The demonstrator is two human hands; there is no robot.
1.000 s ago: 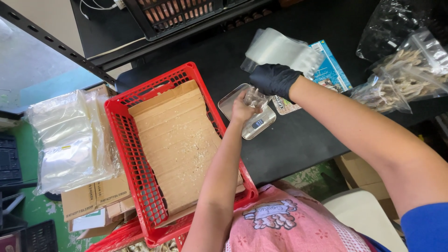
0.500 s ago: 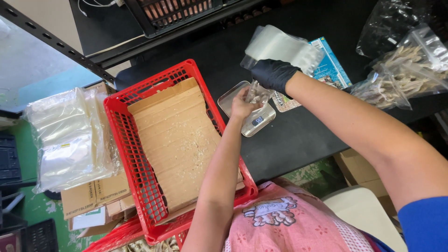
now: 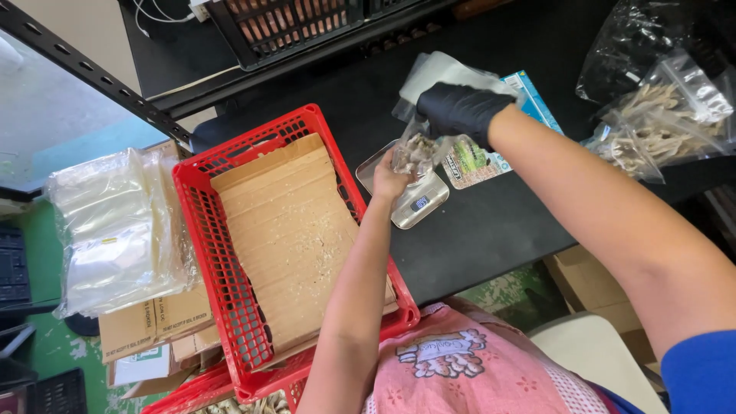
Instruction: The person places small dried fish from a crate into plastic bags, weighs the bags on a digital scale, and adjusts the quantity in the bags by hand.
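Head view: bare left hand (image 3: 389,182) and black-gloved right hand (image 3: 460,111) both pinch a small clear bag (image 3: 416,153) of dried pieces, held just above the scale (image 3: 406,198), beside red basket (image 3: 230,253).

right hand (image 3: 460,111): black glove | blue sleeve (image 3: 701,376) | pink apron (image 3: 475,368)

I have just one view, from the head camera, looking steeply down and close over both forearms. It faces the black table (image 3: 491,230) ahead, with the red basket (image 3: 230,276) left of centre and the pink apron (image 3: 468,368) at the bottom edge.
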